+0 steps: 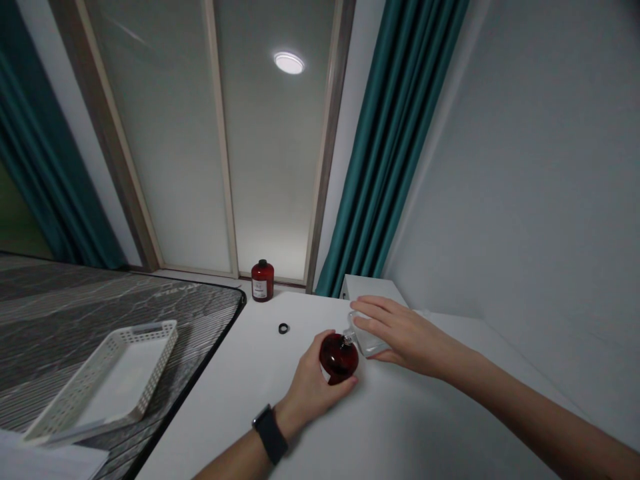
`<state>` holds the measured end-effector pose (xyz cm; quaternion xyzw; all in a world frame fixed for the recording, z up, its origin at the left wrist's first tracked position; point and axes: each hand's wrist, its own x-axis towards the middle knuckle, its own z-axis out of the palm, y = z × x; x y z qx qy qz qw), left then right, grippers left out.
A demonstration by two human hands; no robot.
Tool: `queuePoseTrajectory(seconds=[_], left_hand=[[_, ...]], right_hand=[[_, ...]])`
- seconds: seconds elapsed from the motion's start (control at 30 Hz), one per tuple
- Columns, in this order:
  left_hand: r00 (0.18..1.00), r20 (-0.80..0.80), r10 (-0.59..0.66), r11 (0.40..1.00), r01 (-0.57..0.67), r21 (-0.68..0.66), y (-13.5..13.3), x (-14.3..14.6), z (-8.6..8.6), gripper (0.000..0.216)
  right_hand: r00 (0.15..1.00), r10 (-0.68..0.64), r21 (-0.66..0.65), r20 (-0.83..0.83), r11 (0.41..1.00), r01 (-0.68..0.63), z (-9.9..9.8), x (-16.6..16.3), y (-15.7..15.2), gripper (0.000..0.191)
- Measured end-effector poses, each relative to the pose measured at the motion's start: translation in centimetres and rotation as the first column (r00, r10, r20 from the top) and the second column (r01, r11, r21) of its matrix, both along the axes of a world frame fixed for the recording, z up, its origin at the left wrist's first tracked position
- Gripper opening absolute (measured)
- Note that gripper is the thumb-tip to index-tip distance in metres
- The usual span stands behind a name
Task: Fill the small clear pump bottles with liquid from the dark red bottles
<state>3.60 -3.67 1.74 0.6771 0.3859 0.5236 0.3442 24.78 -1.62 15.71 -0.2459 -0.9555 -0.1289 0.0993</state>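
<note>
My left hand (313,390) is wrapped round a small dark red glass bottle (339,358) that stands on the white table (400,427). A black watch sits on that wrist. My right hand (405,333) grips a clear container (367,340), tilted with its mouth against the top of the red bottle. Both hands meet near the middle of the table.
A small black ring (283,328) lies on the table just beyond the hands. A second red bottle with a black cap (263,281) stands by the window. A white plastic basket (107,380) rests on the dark patterned surface at left. A white box (373,288) sits at the back.
</note>
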Motion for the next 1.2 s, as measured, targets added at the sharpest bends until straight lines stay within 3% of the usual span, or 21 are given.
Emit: queuePoseTrajectory(seconds=[0.5,1.2], left_hand=[[1.0,-0.004,0.001,1.0,-0.001,0.005,0.02,-0.03,-0.26,0.072],[1.0,-0.003,-0.013,1.0,0.013,0.0,0.11,-0.1,-0.49,0.073]], right_hand=[[1.0,0.001,-0.004,-0.017,1.0,-0.002,0.01,-0.04,-0.05,0.06],[0.998,0.024,0.089,0.055,0.996,-0.029,0.73,-0.4,-0.38,0.068]])
